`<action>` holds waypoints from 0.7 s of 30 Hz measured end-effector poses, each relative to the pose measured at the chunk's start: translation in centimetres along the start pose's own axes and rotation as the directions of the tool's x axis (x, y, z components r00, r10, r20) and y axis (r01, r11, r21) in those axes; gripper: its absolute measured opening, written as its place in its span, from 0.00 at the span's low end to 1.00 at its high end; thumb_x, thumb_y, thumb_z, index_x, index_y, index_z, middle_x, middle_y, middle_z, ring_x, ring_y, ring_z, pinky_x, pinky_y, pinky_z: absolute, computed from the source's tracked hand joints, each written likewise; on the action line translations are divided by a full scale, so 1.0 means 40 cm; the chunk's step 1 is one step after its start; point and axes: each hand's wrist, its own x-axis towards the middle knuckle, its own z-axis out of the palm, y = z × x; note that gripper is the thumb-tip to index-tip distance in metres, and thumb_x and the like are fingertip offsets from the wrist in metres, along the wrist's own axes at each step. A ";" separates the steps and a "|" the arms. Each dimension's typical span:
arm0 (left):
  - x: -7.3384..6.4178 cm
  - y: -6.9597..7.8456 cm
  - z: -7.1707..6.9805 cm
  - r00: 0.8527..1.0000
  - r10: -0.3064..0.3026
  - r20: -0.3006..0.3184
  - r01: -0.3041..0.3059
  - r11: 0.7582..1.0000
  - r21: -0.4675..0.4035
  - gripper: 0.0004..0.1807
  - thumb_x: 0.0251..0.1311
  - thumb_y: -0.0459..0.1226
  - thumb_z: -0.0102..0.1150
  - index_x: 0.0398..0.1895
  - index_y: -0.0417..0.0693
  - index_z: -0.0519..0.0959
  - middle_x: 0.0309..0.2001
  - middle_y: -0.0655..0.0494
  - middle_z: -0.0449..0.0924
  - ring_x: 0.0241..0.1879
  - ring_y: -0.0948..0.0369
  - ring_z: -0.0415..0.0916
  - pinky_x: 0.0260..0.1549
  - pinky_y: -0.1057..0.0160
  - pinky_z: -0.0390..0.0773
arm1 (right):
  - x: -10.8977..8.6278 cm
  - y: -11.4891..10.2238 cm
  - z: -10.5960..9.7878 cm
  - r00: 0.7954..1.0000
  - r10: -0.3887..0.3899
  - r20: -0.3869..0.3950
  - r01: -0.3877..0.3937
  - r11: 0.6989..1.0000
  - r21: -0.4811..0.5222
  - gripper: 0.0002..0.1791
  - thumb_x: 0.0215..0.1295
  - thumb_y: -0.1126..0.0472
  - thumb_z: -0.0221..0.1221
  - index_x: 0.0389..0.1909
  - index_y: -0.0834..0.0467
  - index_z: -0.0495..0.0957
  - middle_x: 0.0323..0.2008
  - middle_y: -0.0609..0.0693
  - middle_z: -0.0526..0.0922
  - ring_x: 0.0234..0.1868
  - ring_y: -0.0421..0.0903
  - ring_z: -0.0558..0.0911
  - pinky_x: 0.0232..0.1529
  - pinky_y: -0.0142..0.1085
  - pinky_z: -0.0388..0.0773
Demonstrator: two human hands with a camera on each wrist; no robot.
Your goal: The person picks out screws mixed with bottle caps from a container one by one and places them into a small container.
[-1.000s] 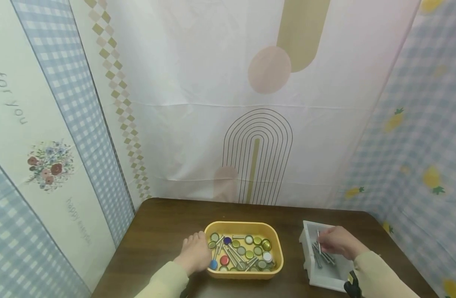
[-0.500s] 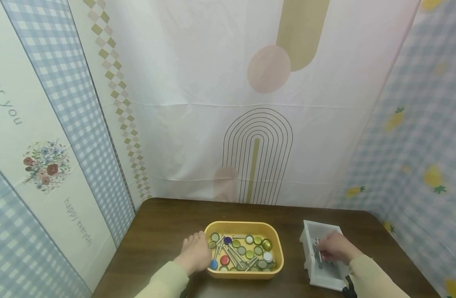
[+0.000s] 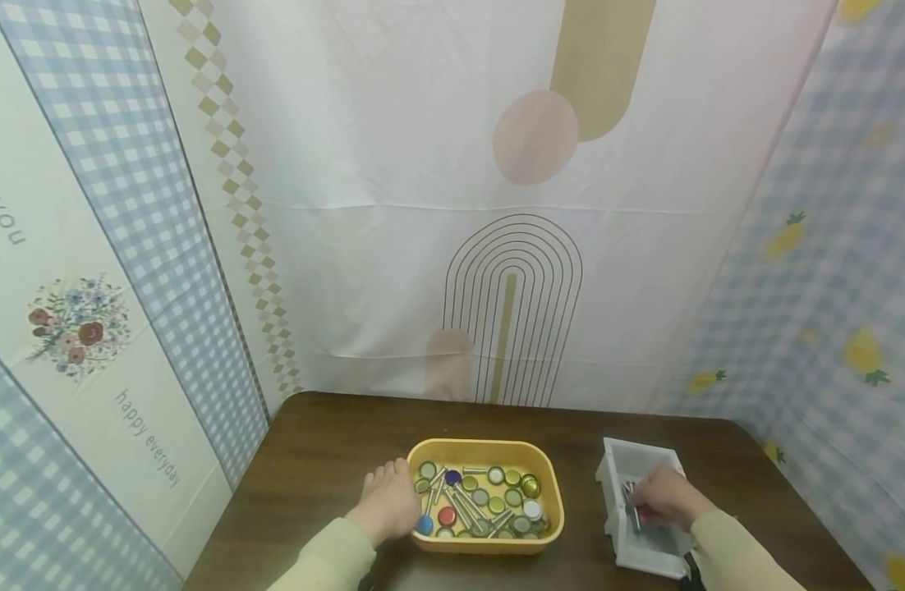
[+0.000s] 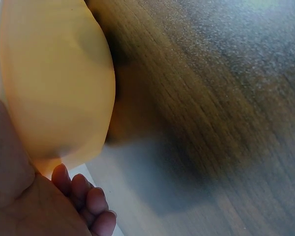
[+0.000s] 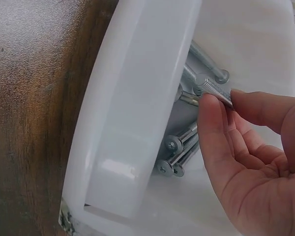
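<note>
My left hand (image 3: 389, 501) holds the left end of a yellow plastic bin (image 3: 485, 545); in the left wrist view its fingertips (image 4: 96, 199) curl beside the bin's outer wall (image 4: 64, 83). Bolts and bottle caps lie mixed in that bin. Over at the right, my right hand (image 3: 670, 497) reaches into a white bin (image 3: 648, 562). Thumb and forefinger pinch a silver bolt (image 5: 214, 87), its threaded end showing in the right wrist view. Several other bolts (image 5: 174, 152) lie below and behind the hand on the white bin's floor.
Both bins stand on a dark brown wooden table (image 3: 334, 435), with a gap between them. Behind it hangs a patterned cloth (image 3: 364, 287). Checked cloths close off the left and right sides.
My right hand has gone lower into the white bin, and the bolt it held upright earlier is now tilted down among the others. The left hand stays on the yellow bin.
</note>
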 end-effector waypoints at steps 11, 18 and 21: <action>-0.007 0.005 -0.008 1.000 0.015 -0.018 -0.015 1.000 0.014 0.16 0.53 0.36 0.51 0.44 0.35 0.67 0.34 0.47 0.66 0.37 0.51 0.65 0.43 0.46 0.64 | 0.005 0.009 0.005 1.000 0.003 0.007 -0.003 1.000 -0.002 0.07 0.50 0.73 0.58 0.17 0.64 0.72 0.19 0.54 0.75 0.20 0.45 0.76 0.24 0.35 0.78; -0.008 0.006 -0.011 1.000 0.015 0.003 -0.015 1.000 -0.001 0.16 0.53 0.36 0.51 0.44 0.35 0.67 0.33 0.48 0.65 0.36 0.52 0.63 0.42 0.47 0.63 | 0.008 0.015 0.007 1.000 -0.001 0.009 0.001 1.000 0.009 0.08 0.48 0.73 0.57 0.15 0.63 0.71 0.19 0.54 0.75 0.20 0.45 0.76 0.24 0.35 0.79; -0.008 0.005 -0.010 1.000 0.017 0.000 -0.017 1.000 -0.002 0.17 0.53 0.36 0.51 0.44 0.35 0.66 0.33 0.48 0.65 0.36 0.52 0.63 0.42 0.47 0.63 | 0.007 0.014 0.008 1.000 0.008 -0.011 -0.008 1.000 0.013 0.07 0.48 0.73 0.58 0.16 0.64 0.72 0.19 0.55 0.76 0.21 0.46 0.76 0.24 0.36 0.79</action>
